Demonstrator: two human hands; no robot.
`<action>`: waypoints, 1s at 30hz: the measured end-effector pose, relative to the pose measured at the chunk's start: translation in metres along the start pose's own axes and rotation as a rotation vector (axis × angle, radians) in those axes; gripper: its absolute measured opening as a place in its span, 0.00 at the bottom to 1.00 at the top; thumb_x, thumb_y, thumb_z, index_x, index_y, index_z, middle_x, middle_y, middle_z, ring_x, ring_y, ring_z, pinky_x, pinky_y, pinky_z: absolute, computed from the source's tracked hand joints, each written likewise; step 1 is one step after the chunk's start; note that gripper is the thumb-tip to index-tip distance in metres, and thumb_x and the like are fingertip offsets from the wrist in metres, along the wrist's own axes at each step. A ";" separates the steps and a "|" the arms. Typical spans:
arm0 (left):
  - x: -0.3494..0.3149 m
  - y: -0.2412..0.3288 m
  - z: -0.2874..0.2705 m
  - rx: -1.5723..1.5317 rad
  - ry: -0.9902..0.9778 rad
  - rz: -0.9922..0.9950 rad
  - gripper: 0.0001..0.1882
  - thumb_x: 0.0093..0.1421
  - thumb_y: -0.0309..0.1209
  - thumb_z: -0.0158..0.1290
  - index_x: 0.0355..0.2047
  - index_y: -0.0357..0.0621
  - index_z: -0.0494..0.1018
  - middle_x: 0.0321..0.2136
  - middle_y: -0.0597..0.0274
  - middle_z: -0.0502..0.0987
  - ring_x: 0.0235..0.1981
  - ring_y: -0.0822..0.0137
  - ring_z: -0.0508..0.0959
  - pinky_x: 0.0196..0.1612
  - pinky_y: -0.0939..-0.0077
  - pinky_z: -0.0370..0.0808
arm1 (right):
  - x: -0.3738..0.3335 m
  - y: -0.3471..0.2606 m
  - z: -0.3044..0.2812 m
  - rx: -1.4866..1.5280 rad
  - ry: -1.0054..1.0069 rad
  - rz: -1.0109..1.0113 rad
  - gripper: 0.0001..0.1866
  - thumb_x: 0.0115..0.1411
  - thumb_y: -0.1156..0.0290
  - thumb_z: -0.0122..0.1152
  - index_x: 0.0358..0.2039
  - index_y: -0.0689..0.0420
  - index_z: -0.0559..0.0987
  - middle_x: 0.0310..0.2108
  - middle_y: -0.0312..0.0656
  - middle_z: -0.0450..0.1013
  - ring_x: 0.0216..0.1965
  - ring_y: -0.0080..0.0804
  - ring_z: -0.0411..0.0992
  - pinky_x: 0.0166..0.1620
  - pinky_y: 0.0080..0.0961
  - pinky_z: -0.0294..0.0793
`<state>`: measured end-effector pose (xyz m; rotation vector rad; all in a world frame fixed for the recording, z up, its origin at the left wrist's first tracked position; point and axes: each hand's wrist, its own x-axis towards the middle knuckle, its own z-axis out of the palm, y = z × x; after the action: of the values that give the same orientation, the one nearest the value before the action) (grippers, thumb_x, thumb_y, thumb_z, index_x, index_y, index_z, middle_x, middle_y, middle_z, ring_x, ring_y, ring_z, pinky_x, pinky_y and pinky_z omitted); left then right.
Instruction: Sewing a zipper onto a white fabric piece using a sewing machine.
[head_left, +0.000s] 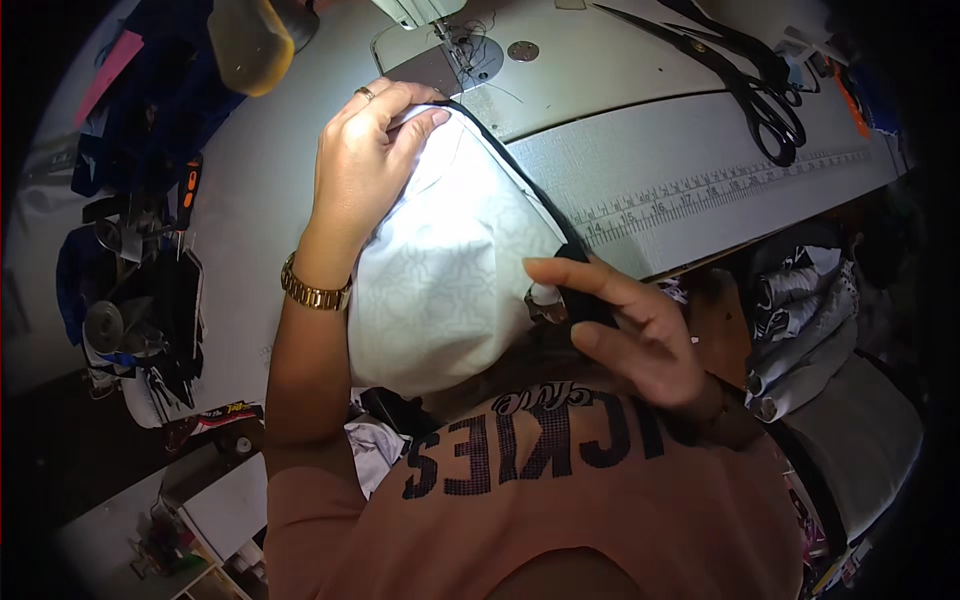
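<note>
My left hand [365, 150], with a ring and a gold watch on that arm, grips the top edge of a white fabric piece [430, 290] with a faint pattern. Its thumb lies on the cloth; its fingertips are at the black edging, just in front of the sewing machine's needle area [465, 68]. The black strip [585, 290] runs down the fabric's right edge to my right hand [645, 335]. There the index finger and thumb are spread apart, with the strip passing between them. The fabric hangs over the table's near edge toward my body.
Black scissors [735, 90] lie at the far right of the white table [260, 250]. A printed ruler scale [690, 195] runs along its right side. Dark cloth [150, 100] and an orange-and-black tool [189, 185] are at the left. Folded fabric [805, 310] is piled at the right.
</note>
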<state>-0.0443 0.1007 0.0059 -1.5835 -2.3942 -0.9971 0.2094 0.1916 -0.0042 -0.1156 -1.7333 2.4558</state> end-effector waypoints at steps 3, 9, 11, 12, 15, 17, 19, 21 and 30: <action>0.000 0.000 -0.004 -0.025 -0.026 -0.014 0.07 0.52 0.28 0.59 0.31 0.40 0.78 0.28 0.59 0.78 0.28 0.64 0.77 0.33 0.74 0.73 | 0.000 0.000 -0.001 -0.014 -0.036 0.027 0.26 0.64 0.72 0.52 0.60 0.66 0.62 0.52 0.42 0.66 0.53 0.26 0.66 0.57 0.22 0.62; 0.001 -0.001 -0.007 -0.085 -0.051 -0.019 0.06 0.52 0.26 0.59 0.31 0.40 0.78 0.28 0.60 0.78 0.28 0.65 0.77 0.33 0.74 0.73 | 0.000 -0.002 -0.007 -0.069 -0.082 0.069 0.25 0.64 0.70 0.52 0.60 0.66 0.63 0.54 0.43 0.64 0.55 0.26 0.62 0.59 0.23 0.58; 0.001 0.000 -0.008 -0.095 -0.049 -0.030 0.06 0.52 0.26 0.59 0.31 0.40 0.78 0.28 0.60 0.78 0.28 0.65 0.77 0.33 0.74 0.73 | 0.001 -0.001 -0.007 -0.055 -0.093 0.044 0.25 0.63 0.70 0.52 0.59 0.65 0.64 0.53 0.42 0.64 0.55 0.25 0.63 0.59 0.23 0.58; 0.001 0.000 -0.008 -0.094 -0.055 -0.031 0.06 0.52 0.26 0.59 0.31 0.40 0.78 0.28 0.60 0.78 0.28 0.65 0.77 0.33 0.74 0.73 | 0.001 -0.001 -0.007 -0.054 -0.095 0.043 0.25 0.63 0.70 0.52 0.59 0.65 0.64 0.53 0.42 0.64 0.55 0.25 0.63 0.59 0.23 0.58; 0.001 0.001 -0.010 -0.079 -0.065 -0.028 0.06 0.52 0.26 0.59 0.31 0.40 0.78 0.28 0.60 0.78 0.28 0.65 0.77 0.33 0.75 0.73 | 0.001 0.000 -0.006 -0.038 -0.080 0.034 0.24 0.63 0.70 0.53 0.58 0.65 0.65 0.51 0.41 0.65 0.53 0.24 0.63 0.57 0.22 0.58; 0.001 0.002 -0.010 -0.069 -0.066 -0.024 0.05 0.51 0.26 0.59 0.30 0.40 0.79 0.28 0.60 0.78 0.28 0.66 0.77 0.32 0.75 0.73 | 0.001 0.001 -0.007 -0.038 -0.077 0.024 0.23 0.62 0.69 0.54 0.56 0.65 0.66 0.48 0.40 0.65 0.51 0.24 0.63 0.55 0.22 0.59; 0.001 0.001 -0.009 -0.060 -0.065 -0.020 0.05 0.51 0.25 0.59 0.31 0.40 0.79 0.27 0.61 0.78 0.27 0.66 0.77 0.32 0.75 0.73 | 0.001 0.002 -0.008 -0.057 -0.080 0.009 0.23 0.62 0.69 0.54 0.56 0.65 0.67 0.47 0.40 0.65 0.50 0.24 0.63 0.54 0.21 0.59; 0.001 0.000 -0.008 -0.048 -0.052 -0.003 0.06 0.51 0.26 0.60 0.30 0.41 0.79 0.27 0.61 0.78 0.27 0.66 0.77 0.31 0.75 0.73 | 0.001 0.003 -0.008 -0.072 -0.087 -0.004 0.23 0.62 0.69 0.54 0.55 0.65 0.67 0.46 0.39 0.65 0.49 0.23 0.63 0.54 0.21 0.59; 0.003 -0.009 -0.005 0.114 0.085 0.160 0.11 0.48 0.31 0.63 0.34 0.47 0.79 0.27 0.65 0.76 0.36 0.66 0.75 0.40 0.71 0.71 | -0.006 -0.011 -0.002 0.237 0.005 0.177 0.23 0.64 0.73 0.51 0.58 0.66 0.63 0.45 0.44 0.70 0.42 0.31 0.73 0.52 0.27 0.71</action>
<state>-0.0552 0.0983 0.0068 -1.6283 -2.1874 -0.8631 0.2161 0.1966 0.0054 -0.2601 -1.4726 2.7624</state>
